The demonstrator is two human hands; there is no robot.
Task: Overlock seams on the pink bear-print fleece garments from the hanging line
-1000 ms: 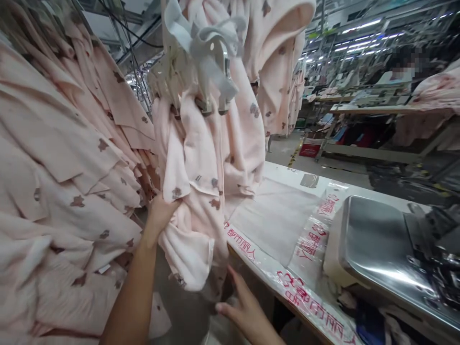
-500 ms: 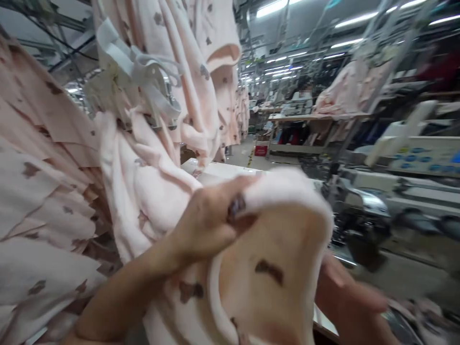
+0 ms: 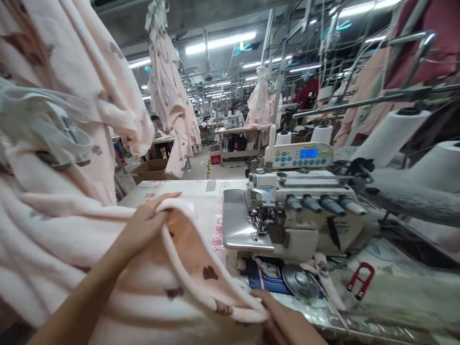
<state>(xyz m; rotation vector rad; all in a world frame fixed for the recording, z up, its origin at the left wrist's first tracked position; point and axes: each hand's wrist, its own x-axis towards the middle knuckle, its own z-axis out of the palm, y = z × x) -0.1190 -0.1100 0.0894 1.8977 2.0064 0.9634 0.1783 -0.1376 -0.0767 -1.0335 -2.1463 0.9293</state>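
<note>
Nearest, the left hand pinches the upper rim of the pink garment, stretched open toward its lower end at the right hand, whose partly hidden grip I cannot tell. A strip of white table separates that rim from the sewing machine's metal plate; past the table's far edge, floor stretches toward a red box.

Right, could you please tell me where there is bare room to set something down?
A free strip of white tabletop lies beyond the pink cloth, left of the sewing machine; its metal plate also looks bare. In front of the machine it is crowded with a blue item, a metal disc and a red looped item.
</note>
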